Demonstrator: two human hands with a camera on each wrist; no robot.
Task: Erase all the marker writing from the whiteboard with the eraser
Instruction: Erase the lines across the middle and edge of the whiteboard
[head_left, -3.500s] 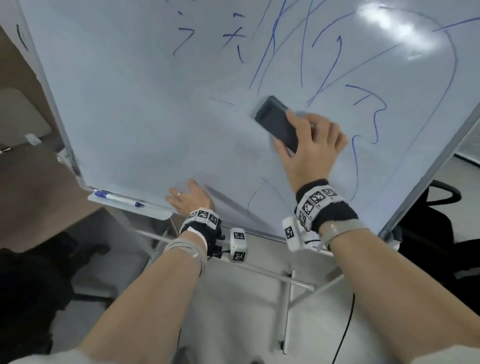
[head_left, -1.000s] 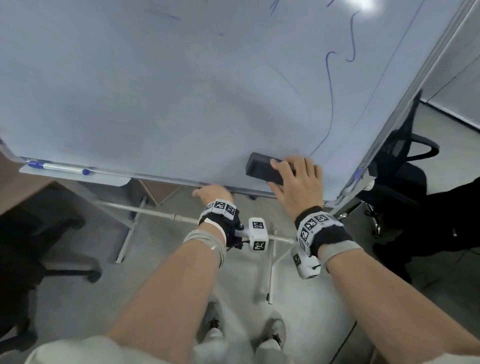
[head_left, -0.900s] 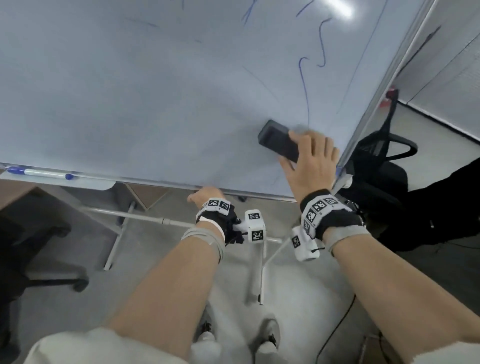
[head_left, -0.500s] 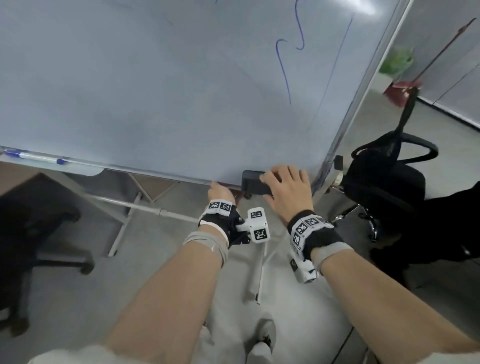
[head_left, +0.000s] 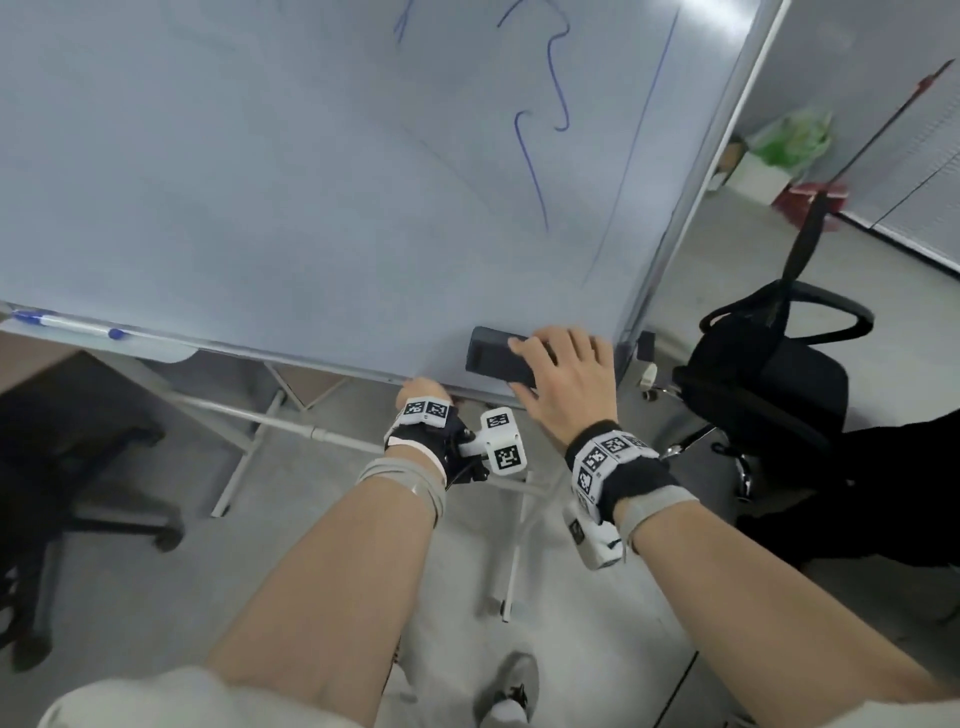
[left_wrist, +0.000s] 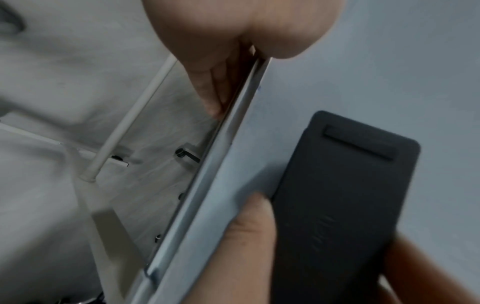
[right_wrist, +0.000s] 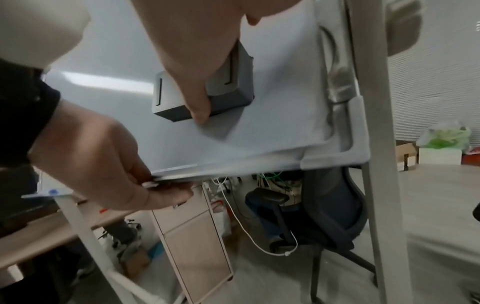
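Observation:
The whiteboard (head_left: 260, 182) still carries blue marker lines (head_left: 535, 171) on its upper right part; a faint long line runs down beside them. My right hand (head_left: 540, 364) holds the dark grey eraser (head_left: 491, 356) flat on the board, just above the bottom edge near the lower right corner. In the right wrist view my thumb (right_wrist: 197, 98) lies across the eraser (right_wrist: 241, 82). My left hand (head_left: 421, 389) grips the board's bottom edge just left of the eraser, fingers (left_wrist: 210, 88) behind it. The left wrist view shows the eraser (left_wrist: 345, 205) close up.
A blue-capped marker (head_left: 67, 327) lies on the tray at the board's lower left. A black office chair (head_left: 769, 374) stands right of the board, another chair (head_left: 78, 467) at the left. The white stand's legs (head_left: 514, 545) and my shoe (head_left: 511, 686) are below.
The eraser swept up the board's lower right part, then down to the bottom edge, and now sits slightly above it. My left hand has kept its hold on the edge.

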